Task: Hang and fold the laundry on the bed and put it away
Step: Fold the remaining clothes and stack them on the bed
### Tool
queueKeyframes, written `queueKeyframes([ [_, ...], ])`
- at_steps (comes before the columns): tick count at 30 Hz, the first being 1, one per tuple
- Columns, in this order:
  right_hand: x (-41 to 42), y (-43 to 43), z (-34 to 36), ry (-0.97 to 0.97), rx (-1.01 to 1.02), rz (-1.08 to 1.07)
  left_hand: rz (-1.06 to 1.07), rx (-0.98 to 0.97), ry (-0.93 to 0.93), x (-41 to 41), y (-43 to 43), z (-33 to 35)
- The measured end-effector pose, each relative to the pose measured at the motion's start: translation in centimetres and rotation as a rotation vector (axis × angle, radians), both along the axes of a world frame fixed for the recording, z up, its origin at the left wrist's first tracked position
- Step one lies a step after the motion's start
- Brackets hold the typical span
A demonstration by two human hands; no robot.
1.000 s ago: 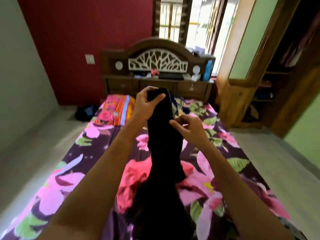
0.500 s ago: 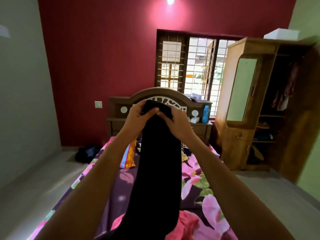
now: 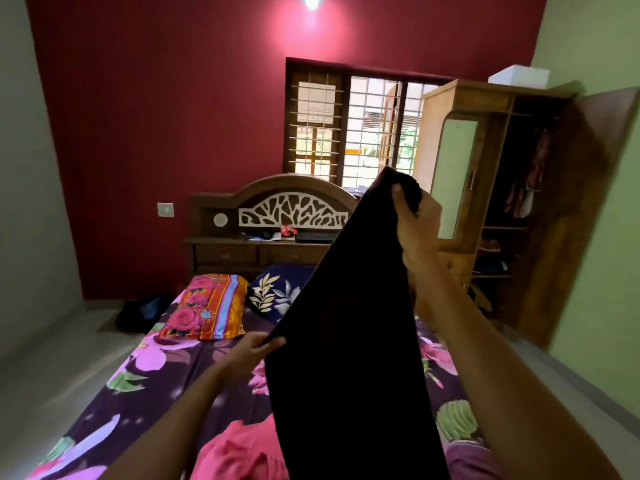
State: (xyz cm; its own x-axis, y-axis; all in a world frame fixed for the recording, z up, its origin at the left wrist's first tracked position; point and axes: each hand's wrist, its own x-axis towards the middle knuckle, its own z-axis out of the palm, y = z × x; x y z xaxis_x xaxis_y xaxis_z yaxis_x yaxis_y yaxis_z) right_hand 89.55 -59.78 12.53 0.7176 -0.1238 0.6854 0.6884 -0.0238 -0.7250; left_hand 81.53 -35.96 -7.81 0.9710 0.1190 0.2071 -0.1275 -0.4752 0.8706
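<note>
Spreading a black garment (image 3: 346,341) above the bed (image 3: 156,393) at centre frame, a person parts a grip joined moments earlier: right hand (image 3: 415,223) clenches the upper corner, left hand (image 3: 254,348) pinches the lower-left edge, apparently readying a fold.

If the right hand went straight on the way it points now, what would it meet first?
Nothing near, it seems: the right hand, gripping the black garment, points up toward the window; depth is unclear.
</note>
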Motion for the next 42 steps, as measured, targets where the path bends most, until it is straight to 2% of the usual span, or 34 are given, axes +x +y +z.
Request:
queueKeyframes([
  [2, 1.2, -2.3, -1.2, 0.122, -0.160, -0.122, 0.128, -0.063, -0.140, 0.1, -0.5, 1.9],
  [5, 1.5, -4.5, -2.5, 0.314, -0.701, -0.295, 0.191, 0.008, -0.356, -0.1, -2.3, 6.6],
  [7, 0.0, -4.0, -2.9, 0.294, -0.913, -0.147, 0.103, 0.089, -0.424, -0.3, -4.2, 9.6],
  [10, -2.2, -1.2, -4.0, 0.110, -1.104, 0.347, -0.028, 0.188, -0.474, -0.2, -7.1, 13.2],
  [11, -2.6, -0.6, -4.4, 0.086, -1.077, 0.438, -0.061, 0.227, -0.489, -0.1, -7.7, 14.1],
  [13, -3.0, -0.1, -4.9, 0.101, -0.865, 0.548, -0.077, 0.258, -0.499, -0.3, -7.6, 15.2],
  [15, -3.3, -0.1, -4.7, 0.049, -0.725, 0.507, -0.124, 0.189, -0.462, -0.6, -6.3, 15.5],
  [18, -3.7, 0.4, -3.9, -0.068, -0.630, 0.417, -0.225, 0.146, -0.345, -1.3, -4.4, 14.5],
  [21, -3.9, 0.7, -3.2, -0.048, -0.509, 0.432, -0.306, -0.045, -0.232, -1.9, -2.1, 13.1],
  [23, -4.1, 0.6, -2.9, -0.031, -0.454, 0.439, -0.333, -0.077, -0.157, -2.4, -0.9, 12.5],
  [25, -4.4, 0.6, -2.6, -0.025, -0.411, 0.432, -0.337, -0.032, -0.096, -2.9, -0.2, 12.1],
  [28, -4.6, 0.3, -2.4, -0.020, -0.303, 0.393, -0.220, 0.052, -0.027, -3.4, 0.9, 11.5],
  [32, -4.5, -0.2, -2.7, 0.007, -0.284, 0.337, -0.091, 0.271, 0.239, -2.5, 3.2, 10.8],
  [34, -4.2, -1.0, -3.0, 0.058, -0.208, 0.324, -0.085, 0.389, 0.347, -1.9, 4.1, 10.1],
  [36, -3.6, -2.3, -3.1, 0.143, -0.084, 0.318, -0.125, 0.431, 0.296, -1.6, 4.8, 8.9],
  [38, -2.9, -3.6, -3.4, 0.212, -0.021, 0.301, -0.092, 0.305, 0.172, -1.2, 5.3, 7.6],
  [42, -2.6, -4.9, -4.3, 0.231, -0.083, 0.324, 0.012, -0.217, 0.052, -0.1, 4.5, 6.5],
])
